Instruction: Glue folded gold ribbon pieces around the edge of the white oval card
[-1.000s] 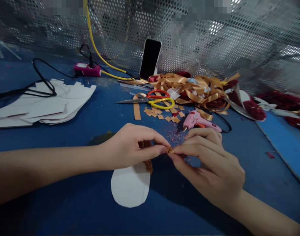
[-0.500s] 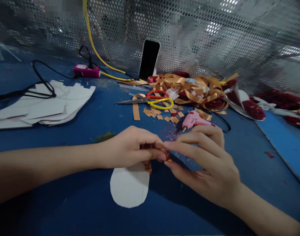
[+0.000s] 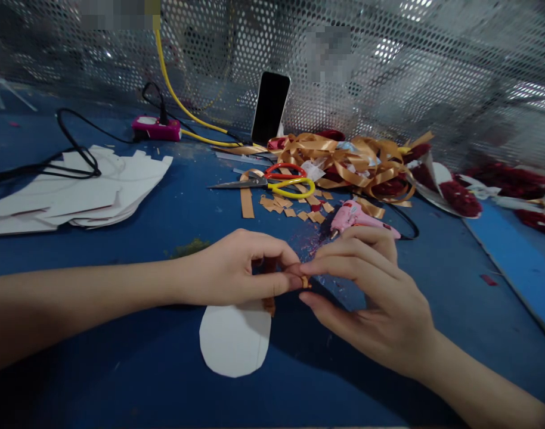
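My left hand (image 3: 250,268) is closed, thumb and forefinger pinching a small folded piece of gold-orange ribbon (image 3: 305,282). Facing it from the right is my right hand (image 3: 380,292), its thumb apart from its forefinger. That forefinger's tip is at the ribbon piece, by the left fingertips; whether it presses on it I cannot tell. Below my left hand lies a white rounded card piece (image 3: 235,342), its top hidden by the hand. A brownish-orange ribbon strip (image 3: 269,306) shows at the card's upper right edge, mostly covered by my fingers.
Scissors (image 3: 272,183), cut ribbon squares (image 3: 276,204) and a pink glue gun (image 3: 353,219) lie beyond my hands. Behind them are heaped gold ribbon (image 3: 366,158) and an upright phone (image 3: 271,107). White cards (image 3: 84,190) are stacked left, near a magenta power strip (image 3: 157,128).
My right thumb has come away from the ribbon piece, opening a gap to the forefinger. The left hand still pinches the piece, which now shows more clearly.
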`<state>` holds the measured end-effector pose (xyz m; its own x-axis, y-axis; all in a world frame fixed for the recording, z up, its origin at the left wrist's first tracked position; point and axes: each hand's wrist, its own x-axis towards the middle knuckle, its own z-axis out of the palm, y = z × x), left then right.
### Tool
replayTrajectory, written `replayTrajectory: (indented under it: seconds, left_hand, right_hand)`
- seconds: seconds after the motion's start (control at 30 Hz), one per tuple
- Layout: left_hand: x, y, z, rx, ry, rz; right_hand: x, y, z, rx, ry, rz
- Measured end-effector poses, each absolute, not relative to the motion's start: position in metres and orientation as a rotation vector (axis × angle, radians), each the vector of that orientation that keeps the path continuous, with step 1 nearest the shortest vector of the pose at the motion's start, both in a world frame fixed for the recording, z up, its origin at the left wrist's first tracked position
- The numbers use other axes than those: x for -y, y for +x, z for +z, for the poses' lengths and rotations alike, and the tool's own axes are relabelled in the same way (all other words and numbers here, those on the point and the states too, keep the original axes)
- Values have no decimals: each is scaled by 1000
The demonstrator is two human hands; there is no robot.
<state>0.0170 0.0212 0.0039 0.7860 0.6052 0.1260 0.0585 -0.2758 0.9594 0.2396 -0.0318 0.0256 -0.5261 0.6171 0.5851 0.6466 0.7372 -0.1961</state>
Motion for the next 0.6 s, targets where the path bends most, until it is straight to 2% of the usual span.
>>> replayTrajectory:
  seconds: [0.6]
  left_hand:
    - [-31, 18, -5, -628, 1493, 774]
  right_hand:
    - [34, 249, 19, 2142, -1048, -14]
